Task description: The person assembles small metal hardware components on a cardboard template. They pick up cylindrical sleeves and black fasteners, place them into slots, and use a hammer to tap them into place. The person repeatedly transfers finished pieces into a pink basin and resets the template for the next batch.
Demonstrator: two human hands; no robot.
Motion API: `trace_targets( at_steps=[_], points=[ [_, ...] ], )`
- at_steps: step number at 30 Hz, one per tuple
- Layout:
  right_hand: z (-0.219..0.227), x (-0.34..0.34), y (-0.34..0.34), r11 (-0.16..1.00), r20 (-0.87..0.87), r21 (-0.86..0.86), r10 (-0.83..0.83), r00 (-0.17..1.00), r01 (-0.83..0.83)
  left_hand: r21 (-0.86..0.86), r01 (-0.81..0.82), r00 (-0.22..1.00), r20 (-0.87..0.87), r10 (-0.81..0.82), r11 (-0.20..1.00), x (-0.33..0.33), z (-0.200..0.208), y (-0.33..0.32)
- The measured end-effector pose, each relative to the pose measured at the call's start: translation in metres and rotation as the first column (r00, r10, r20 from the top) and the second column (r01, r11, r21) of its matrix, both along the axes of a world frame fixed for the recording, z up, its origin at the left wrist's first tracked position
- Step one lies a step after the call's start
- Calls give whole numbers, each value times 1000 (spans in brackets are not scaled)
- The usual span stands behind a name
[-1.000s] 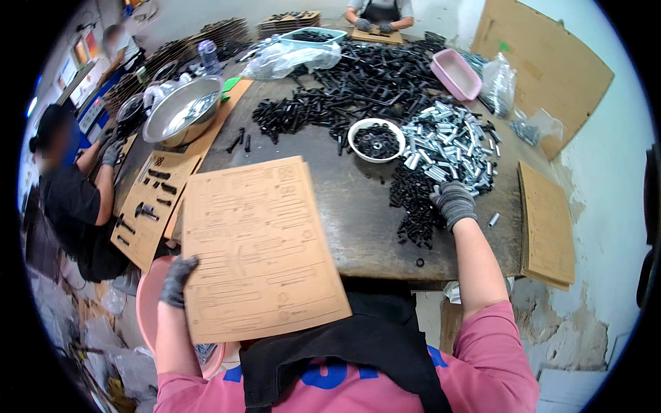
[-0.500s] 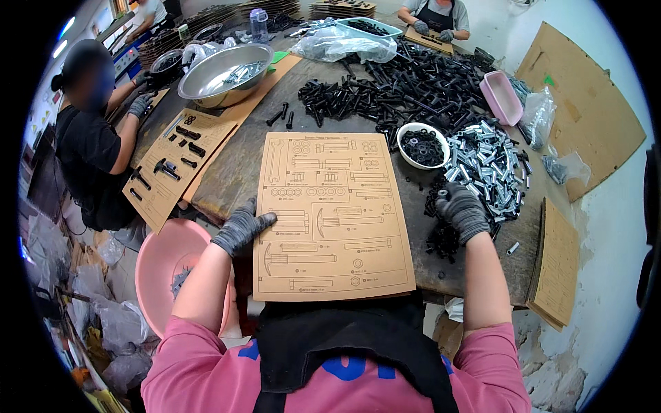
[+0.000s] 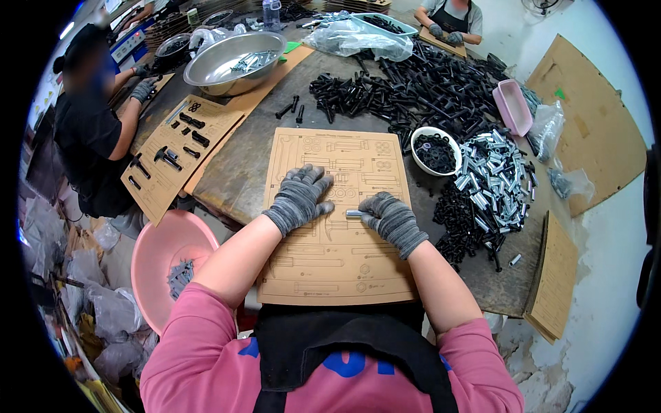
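Note:
A brown cardboard sheet (image 3: 337, 282) printed with outline drawings of hardware lies in front of me at the table's near edge. My left hand (image 3: 301, 199), in a grey glove, rests on its upper left part with fingers spread and nothing visible in them. Over the sheet's right half, my gloved right hand (image 3: 394, 221) pinches a short silver metal sleeve (image 3: 354, 214) between thumb and fingers, low against the printed drawings. To the right lie a heap of silver sleeves (image 3: 492, 168), a heap of small black parts (image 3: 456, 224) and a white bowl (image 3: 417, 155) holding black rings.
Black bolts (image 3: 413, 89) heap up across the far table. Beyond the sleeves sits a pink basket (image 3: 513, 107); a metal bowl (image 3: 206, 72) stands far left. A pink tub (image 3: 148, 275) is below the left edge. Co-workers (image 3: 93, 131) (image 3: 451, 24) sit left and far.
My left hand has moved from the sheet's left edge onto its surface. My right hand has come left from the small black parts and now holds a silver sleeve over the sheet.

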State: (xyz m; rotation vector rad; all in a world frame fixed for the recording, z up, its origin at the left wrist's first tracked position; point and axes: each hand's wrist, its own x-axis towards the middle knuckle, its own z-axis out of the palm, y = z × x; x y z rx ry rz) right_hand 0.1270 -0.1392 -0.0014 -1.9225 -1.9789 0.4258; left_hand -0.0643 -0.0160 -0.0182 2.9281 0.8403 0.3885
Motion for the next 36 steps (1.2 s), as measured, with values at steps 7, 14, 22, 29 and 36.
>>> trace_targets(
  at_steps=[7,14,22,29,36],
  points=[
    [-4,3,-8,996,-27,87,27,999,-24,48,35,999,8,-35,998,6,-8,0],
    [0,33,-18,995,-363,48,-66,929,89,-35,-18,999,-34,17,999,34,11,11],
    [30,161,-30,972,47,132,-200,979,192,18,-92,996,-19,92,996,56,-16,21],
    [49,275,-11,763,543,-9,-539,644,646,6,-85,996,10,85,996,60,-13,17],
    [40,310,60,816,685,68,-457,567,575,16,-68,997,44,67,998,60,-8,18]
  ],
)
